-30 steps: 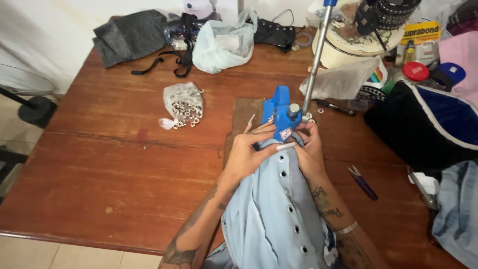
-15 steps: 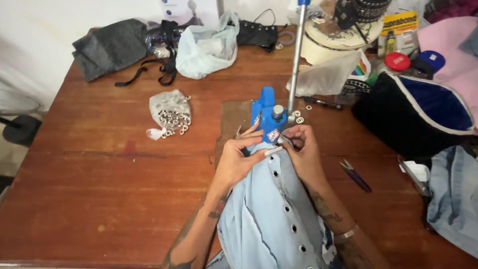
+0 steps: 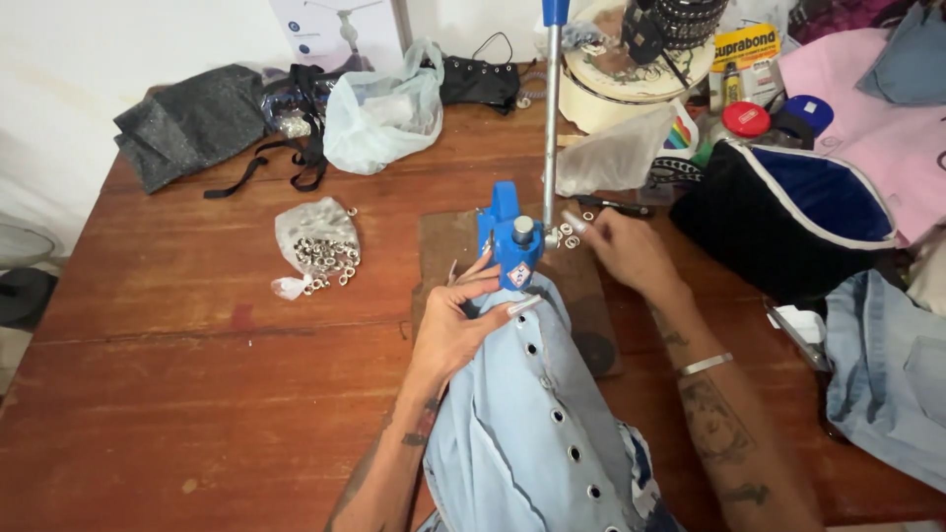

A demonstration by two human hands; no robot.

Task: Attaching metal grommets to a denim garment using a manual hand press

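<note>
Left of the blue eyelet press (image 3: 509, 239), a clear bag of metal eyelets (image 3: 317, 248) lies on the wooden surface (image 3: 177, 394). The left hand (image 3: 455, 325) has its grip closed on the pale denim garment (image 3: 537, 424) just below the press. Right of the press, the right hand (image 3: 623, 248) pinches one of the loose eyelets (image 3: 569, 234)

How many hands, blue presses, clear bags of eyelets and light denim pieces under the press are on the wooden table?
Hands: 2, the left hand on the denim, the right hand by the loose eyelets
Blue hand press: 1
Clear bag of eyelets: 1
Light denim piece with an eyelet row: 1
Total: 5
</note>
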